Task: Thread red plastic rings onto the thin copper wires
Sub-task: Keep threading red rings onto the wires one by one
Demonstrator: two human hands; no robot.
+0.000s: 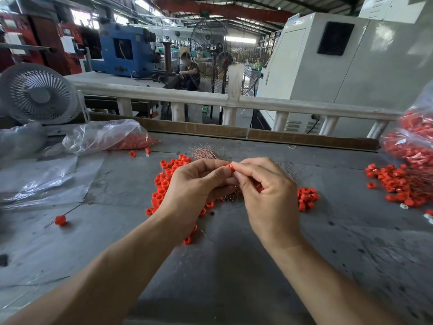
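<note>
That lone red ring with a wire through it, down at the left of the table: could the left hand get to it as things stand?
Probably yes, but not at once. Bare table lies around the threaded ring, but the left hand is pinching a red ring together with the right hand.

A: Count, grey counter (234,266)?
B: Two bare hands, left hand (192,191) and right hand (264,193); one small red plastic ring (230,167) pinched between them. Loose rings: too many to count.
A: Bags?
B: One clear plastic bag of red rings (110,137) at left; one white desk fan (38,93).

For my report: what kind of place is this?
Most likely a factory workshop: a blue machine and industrial standing fan stand under a steel roof, with heaps of red plastic rings on the workbench.
</note>
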